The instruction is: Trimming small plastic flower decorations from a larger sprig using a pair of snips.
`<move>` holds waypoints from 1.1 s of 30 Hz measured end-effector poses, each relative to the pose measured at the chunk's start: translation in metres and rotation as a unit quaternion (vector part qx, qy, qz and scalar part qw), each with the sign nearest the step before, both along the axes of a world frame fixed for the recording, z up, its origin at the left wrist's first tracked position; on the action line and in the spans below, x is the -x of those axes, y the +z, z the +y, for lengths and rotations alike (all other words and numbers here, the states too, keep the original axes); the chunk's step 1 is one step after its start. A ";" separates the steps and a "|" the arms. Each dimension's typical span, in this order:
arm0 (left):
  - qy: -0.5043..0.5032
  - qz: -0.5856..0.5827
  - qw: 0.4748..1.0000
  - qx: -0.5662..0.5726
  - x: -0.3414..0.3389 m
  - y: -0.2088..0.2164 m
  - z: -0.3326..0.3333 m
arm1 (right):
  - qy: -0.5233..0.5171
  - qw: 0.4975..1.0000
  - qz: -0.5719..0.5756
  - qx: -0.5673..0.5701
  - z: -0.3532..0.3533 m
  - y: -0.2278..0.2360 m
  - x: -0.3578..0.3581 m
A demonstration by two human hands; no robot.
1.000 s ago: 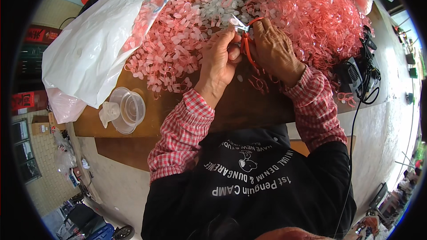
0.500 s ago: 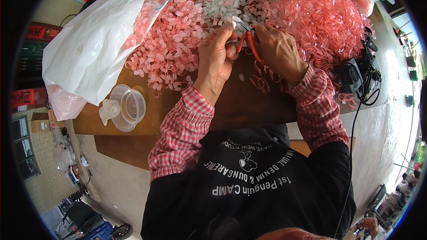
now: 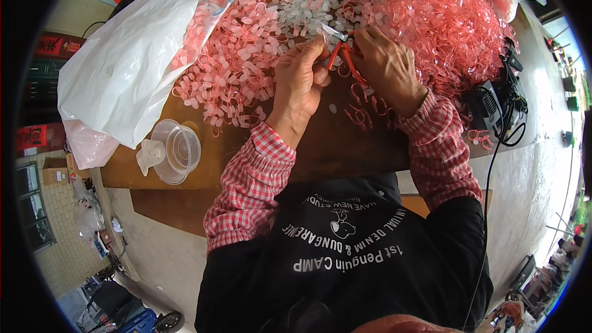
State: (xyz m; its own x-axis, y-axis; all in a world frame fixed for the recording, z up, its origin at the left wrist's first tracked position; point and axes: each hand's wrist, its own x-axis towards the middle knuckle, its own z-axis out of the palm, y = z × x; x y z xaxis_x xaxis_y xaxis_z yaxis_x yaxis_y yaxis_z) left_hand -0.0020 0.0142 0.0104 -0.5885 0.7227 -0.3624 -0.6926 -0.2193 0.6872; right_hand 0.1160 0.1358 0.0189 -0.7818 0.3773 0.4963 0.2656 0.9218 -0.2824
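Observation:
My right hand [image 3: 388,69] grips small red-handled cutters [image 3: 340,50], whose metal jaws point up and left. My left hand [image 3: 302,77] pinches a small clear plastic piece [image 3: 320,32] at the cutter jaws. Both hands work at the near edge of a big heap of pink and red plastic pieces [image 3: 431,6] spread over a brown wooden table [image 3: 345,148]. Paler pink and whitish pieces [image 3: 237,61] lie to the left of my hands. A few red offcuts [image 3: 364,111] lie on the bare wood under my right wrist.
A large white plastic bag [image 3: 132,61] lies on the table's left side. Stacked clear round containers [image 3: 176,151] stand near the table's front left corner. A black device with cables [image 3: 496,102] sits at the right edge. A pale floor lies below.
Both hands have shifted slightly up and left toward the heap. The cutter handles have closed a little around the piece held at the jaws.

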 end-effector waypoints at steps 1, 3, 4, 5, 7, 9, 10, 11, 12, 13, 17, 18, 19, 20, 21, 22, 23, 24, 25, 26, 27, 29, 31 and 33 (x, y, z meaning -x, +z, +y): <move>0.006 0.008 1.000 -0.008 0.003 -0.001 -0.001 | 0.001 1.000 0.000 0.001 0.003 -0.001 0.000; 0.010 0.017 1.000 -0.015 0.005 -0.002 0.000 | 0.017 0.998 0.005 0.053 0.010 -0.002 0.000; 0.024 0.052 0.998 -0.011 0.005 -0.002 0.002 | 0.016 0.998 0.004 0.053 0.011 -0.001 0.000; 0.037 0.087 0.995 -0.007 0.004 -0.002 0.003 | 0.031 0.981 0.058 0.185 0.012 0.000 0.001; 0.038 0.177 0.983 -0.020 -0.005 -0.005 0.008 | 0.039 0.943 0.111 0.312 0.015 0.001 -0.001; 0.040 0.266 0.962 -0.034 -0.010 -0.008 0.008 | 0.074 0.878 0.055 0.469 0.018 -0.002 0.000; 0.033 0.307 0.950 -0.038 -0.011 -0.009 0.005 | 0.110 0.881 0.084 0.453 0.018 -0.007 0.006; 0.026 0.347 0.937 -0.042 -0.012 -0.010 0.004 | 0.109 0.881 0.084 0.454 0.016 -0.008 0.005; 0.024 0.346 0.937 -0.043 -0.013 -0.010 0.005 | 0.115 0.868 0.109 0.471 0.014 -0.005 0.005; 0.034 0.382 0.923 -0.035 -0.014 -0.011 0.006 | 0.120 0.854 0.134 0.488 0.013 -0.003 0.005; 0.042 0.445 0.894 -0.019 -0.015 -0.009 0.005 | 0.120 0.861 0.073 0.488 0.016 -0.002 0.003; 0.041 0.445 0.894 -0.020 -0.016 -0.009 0.005 | 0.126 0.867 0.077 0.476 0.016 -0.004 0.003; 0.048 0.459 0.887 -0.012 -0.016 -0.010 0.006 | 0.131 0.872 0.080 0.464 0.016 -0.007 0.004; 0.054 0.474 0.879 -0.003 -0.017 -0.010 0.007 | 0.130 0.872 0.081 0.464 0.016 -0.010 0.004; 0.054 0.473 0.879 -0.003 -0.017 -0.010 0.007 | 0.123 0.876 0.086 0.458 0.017 -0.014 0.006; 0.053 0.477 0.878 0.004 -0.018 -0.009 0.007 | 0.116 0.880 0.092 0.452 0.018 -0.016 0.007; 0.052 0.480 0.876 0.012 -0.019 -0.009 0.007 | 0.115 0.879 0.092 0.453 0.017 -0.017 0.007; 0.053 0.480 0.876 0.013 -0.019 -0.010 0.007 | 0.106 0.898 0.100 0.416 0.016 -0.017 0.008; 0.057 0.488 0.871 0.015 -0.018 -0.013 0.007 | 0.097 0.915 0.108 0.378 0.014 -0.017 0.008; 0.061 0.497 0.866 0.016 -0.017 -0.015 0.008 | 0.098 0.914 0.107 0.378 0.013 -0.016 0.009; 0.061 0.497 0.866 0.017 -0.016 -0.018 0.008 | 0.080 0.944 0.091 0.306 0.012 -0.012 0.009; 0.068 0.561 0.825 0.025 -0.011 -0.021 0.009 | 0.063 0.968 0.075 0.233 0.009 -0.007 0.011; 0.088 0.592 0.801 0.013 -0.007 -0.020 0.012 | 0.048 0.952 0.087 0.288 0.007 -0.004 0.011; 0.105 0.622 0.776 -0.004 -0.003 -0.017 0.011 | 0.020 0.962 0.123 0.244 0.028 -0.013 0.007</move>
State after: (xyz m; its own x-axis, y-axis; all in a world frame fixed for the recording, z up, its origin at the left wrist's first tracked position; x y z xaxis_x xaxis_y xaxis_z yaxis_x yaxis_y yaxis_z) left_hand 0.0012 0.0255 -0.0071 -0.5850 0.5621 0.5846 0.5568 -0.2456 0.7935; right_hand 0.1093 0.1634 0.0058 -0.6813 0.5851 0.4398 0.1028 0.6714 -0.7339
